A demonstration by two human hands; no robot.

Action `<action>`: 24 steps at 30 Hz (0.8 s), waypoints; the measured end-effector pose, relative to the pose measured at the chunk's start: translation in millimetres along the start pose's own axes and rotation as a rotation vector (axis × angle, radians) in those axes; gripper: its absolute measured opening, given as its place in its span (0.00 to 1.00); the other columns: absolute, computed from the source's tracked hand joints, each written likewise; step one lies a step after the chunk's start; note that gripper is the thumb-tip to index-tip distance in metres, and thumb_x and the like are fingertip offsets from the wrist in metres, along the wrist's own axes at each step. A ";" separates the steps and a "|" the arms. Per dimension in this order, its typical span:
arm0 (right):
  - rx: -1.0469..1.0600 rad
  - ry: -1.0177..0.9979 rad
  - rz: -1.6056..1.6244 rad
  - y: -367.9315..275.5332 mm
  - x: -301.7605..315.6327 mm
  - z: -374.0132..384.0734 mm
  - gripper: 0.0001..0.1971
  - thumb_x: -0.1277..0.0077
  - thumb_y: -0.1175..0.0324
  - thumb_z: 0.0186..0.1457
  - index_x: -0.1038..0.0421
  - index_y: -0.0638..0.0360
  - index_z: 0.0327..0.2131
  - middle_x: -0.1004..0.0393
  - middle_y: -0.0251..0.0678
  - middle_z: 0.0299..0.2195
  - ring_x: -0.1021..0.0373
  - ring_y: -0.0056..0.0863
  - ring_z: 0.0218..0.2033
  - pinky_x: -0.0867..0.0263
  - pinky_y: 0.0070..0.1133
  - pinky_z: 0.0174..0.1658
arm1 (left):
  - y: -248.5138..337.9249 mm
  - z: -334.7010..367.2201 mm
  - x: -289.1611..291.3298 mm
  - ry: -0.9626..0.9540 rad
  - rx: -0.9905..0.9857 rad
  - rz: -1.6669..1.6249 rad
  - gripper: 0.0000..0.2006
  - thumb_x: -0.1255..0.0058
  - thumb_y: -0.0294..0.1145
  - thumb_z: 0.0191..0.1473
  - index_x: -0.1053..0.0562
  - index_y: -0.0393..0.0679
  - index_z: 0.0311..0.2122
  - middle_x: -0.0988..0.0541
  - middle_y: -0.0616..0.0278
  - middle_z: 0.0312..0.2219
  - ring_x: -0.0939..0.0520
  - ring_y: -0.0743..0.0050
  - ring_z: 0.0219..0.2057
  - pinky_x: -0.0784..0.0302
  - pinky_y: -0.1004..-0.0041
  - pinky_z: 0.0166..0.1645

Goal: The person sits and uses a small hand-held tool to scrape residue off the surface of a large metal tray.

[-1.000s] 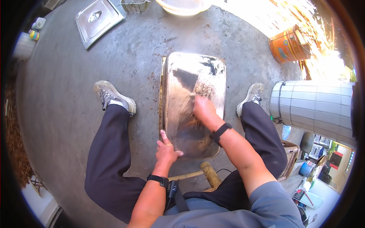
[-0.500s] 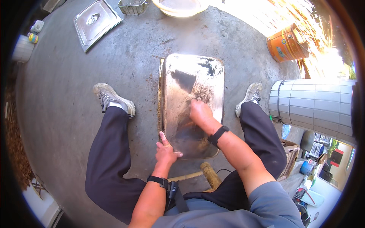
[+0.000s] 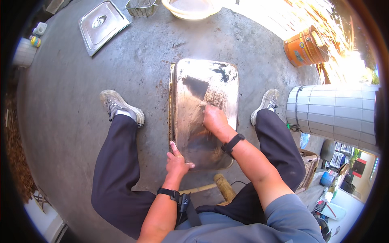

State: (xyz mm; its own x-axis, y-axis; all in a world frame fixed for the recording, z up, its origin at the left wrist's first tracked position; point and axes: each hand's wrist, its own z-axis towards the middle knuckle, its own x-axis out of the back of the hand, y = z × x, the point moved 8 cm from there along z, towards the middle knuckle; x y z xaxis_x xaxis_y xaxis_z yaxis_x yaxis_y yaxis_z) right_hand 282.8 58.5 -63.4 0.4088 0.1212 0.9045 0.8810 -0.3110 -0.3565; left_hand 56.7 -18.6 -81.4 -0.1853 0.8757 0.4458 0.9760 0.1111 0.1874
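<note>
An upturned rectangular metal pan (image 3: 190,137) lies on the floor between my feet, its shiny bottom smeared with dark patches and scratches. My left hand (image 3: 177,163) grips the pan's near left corner, one finger stretched along the side and the thumb on the bottom. Near the middle of the pan my right hand (image 3: 215,119) is closed and pressed to the surface. Whatever lies under its fingers is hidden. Darker streaks mark the metal just beyond that hand.
Farther off on the concrete floor stand a flat metal lid (image 3: 104,25), a wire basket (image 3: 141,9) and a pale basin (image 3: 192,15). To the right are an orange bucket (image 3: 302,49) and a white tiled pillar (image 3: 332,113). Close to me is a bamboo piece (image 3: 224,187).
My right hand has shifted slightly on the pan's surface. My left hand stays at the corner, and the pan lies in practically the same place.
</note>
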 end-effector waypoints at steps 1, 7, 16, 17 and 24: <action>-0.074 -0.018 0.031 12.5 5.0 7.2 0.07 0.56 0.75 0.49 0.32 0.69 0.30 0.27 0.57 0.26 0.26 0.52 0.29 0.29 0.39 0.35 | -1.1 0.0 -0.4 0.001 0.001 0.001 0.69 0.29 0.46 0.32 0.75 0.47 0.65 0.40 0.39 0.54 0.31 0.42 0.53 0.29 0.56 0.52; -0.004 0.042 0.032 -6.1 -1.1 -7.1 0.08 0.55 0.72 0.52 0.31 0.68 0.31 0.26 0.56 0.23 0.27 0.52 0.28 0.30 0.39 0.34 | -2.3 -0.3 -0.3 0.013 0.011 0.012 0.69 0.29 0.47 0.32 0.75 0.47 0.65 0.40 0.40 0.54 0.30 0.43 0.52 0.29 0.56 0.51; -0.141 0.039 0.069 9.7 5.7 -0.6 0.09 0.54 0.69 0.54 0.33 0.67 0.28 0.27 0.57 0.24 0.27 0.53 0.27 0.30 0.40 0.34 | -2.0 -0.8 -0.1 0.032 -0.011 0.020 0.69 0.29 0.47 0.32 0.74 0.47 0.65 0.39 0.40 0.52 0.29 0.42 0.50 0.29 0.56 0.51; -0.158 0.026 0.087 19.3 8.8 7.2 0.09 0.54 0.68 0.54 0.33 0.67 0.28 0.27 0.57 0.25 0.27 0.53 0.27 0.30 0.39 0.34 | 0.1 -0.3 -0.4 0.043 -0.029 0.010 0.69 0.29 0.47 0.32 0.74 0.47 0.65 0.39 0.40 0.52 0.29 0.42 0.49 0.29 0.56 0.51; -0.159 0.028 0.106 21.7 10.6 7.3 0.09 0.53 0.69 0.54 0.33 0.68 0.27 0.28 0.57 0.23 0.28 0.53 0.27 0.31 0.41 0.32 | 0.0 0.4 -2.0 0.043 -0.042 0.027 0.69 0.30 0.48 0.32 0.75 0.46 0.65 0.40 0.37 0.53 0.30 0.40 0.51 0.29 0.56 0.52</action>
State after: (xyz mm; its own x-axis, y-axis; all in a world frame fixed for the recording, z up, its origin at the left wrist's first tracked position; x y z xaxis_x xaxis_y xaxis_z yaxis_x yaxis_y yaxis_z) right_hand 308.0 60.0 -63.3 0.4887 0.0537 0.8708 0.7835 -0.4660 -0.4110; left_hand 57.1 -20.2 -82.7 -0.1644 0.8573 0.4879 0.9752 0.0669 0.2110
